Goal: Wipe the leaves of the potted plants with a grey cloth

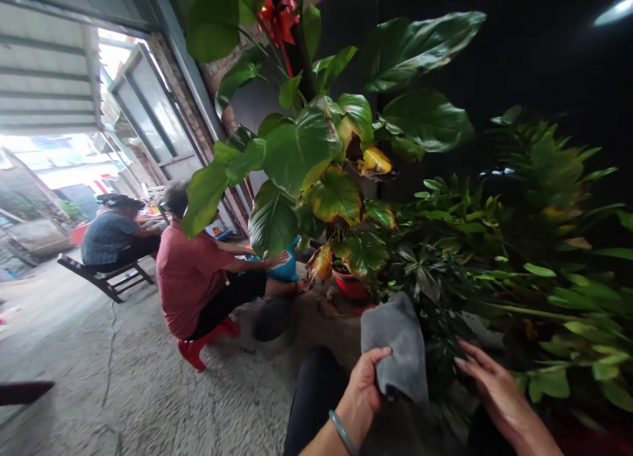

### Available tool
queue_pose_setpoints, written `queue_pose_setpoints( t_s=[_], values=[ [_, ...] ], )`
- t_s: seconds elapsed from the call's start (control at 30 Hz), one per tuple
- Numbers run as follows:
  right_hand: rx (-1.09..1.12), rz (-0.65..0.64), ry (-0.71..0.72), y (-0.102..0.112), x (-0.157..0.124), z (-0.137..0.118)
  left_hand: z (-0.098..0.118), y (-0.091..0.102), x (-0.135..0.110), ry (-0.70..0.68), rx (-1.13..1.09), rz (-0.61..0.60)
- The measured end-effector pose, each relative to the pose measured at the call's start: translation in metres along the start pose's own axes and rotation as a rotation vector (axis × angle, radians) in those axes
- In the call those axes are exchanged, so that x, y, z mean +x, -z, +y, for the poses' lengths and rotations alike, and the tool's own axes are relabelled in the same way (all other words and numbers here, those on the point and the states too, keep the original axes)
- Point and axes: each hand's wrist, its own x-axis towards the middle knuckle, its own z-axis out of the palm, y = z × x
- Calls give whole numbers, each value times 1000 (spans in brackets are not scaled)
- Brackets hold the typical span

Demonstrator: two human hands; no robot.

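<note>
Left grip [364,385] closed on the lower edge of a folded gray cloth [398,347], a bluish bangle [343,432] at its wrist. Right grip [497,387] loosely open, fingertips beside a dark, narrow-leaved plant [442,314]; whether they touch it is unclear. Beyond the cloth, a large-leaved plant [301,146] with some browned leaves stands in a red pot [349,285]. Farther left, a person in a red shirt [198,278] sits on a red stool [208,344] near a dark bucket [271,321].
</note>
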Motion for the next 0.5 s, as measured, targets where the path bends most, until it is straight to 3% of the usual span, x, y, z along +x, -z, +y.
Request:
queue_pose_setpoints(
  t_s=[0.13, 0.2, 0.27, 0.37, 0.5],
  values=[
    [-23, -11, -82, 4, -2, -1, -16, 29, -13, 110, 57, -188],
    [-27, -37, -95, 6, -2, 1, -6, 31, -23, 131, 81, -327],
    [-24, -63, -81, 7, 0, 4, 8, 21, -29, 99, 102, -407],
    [-27, -72, -59, 7, 3, 8, 20, -5, -25, 25, 130, -331],
    [-44, -69, -50, 8, 7, 10, 9, -20, -7, -28, 157, -178]
  ],
)
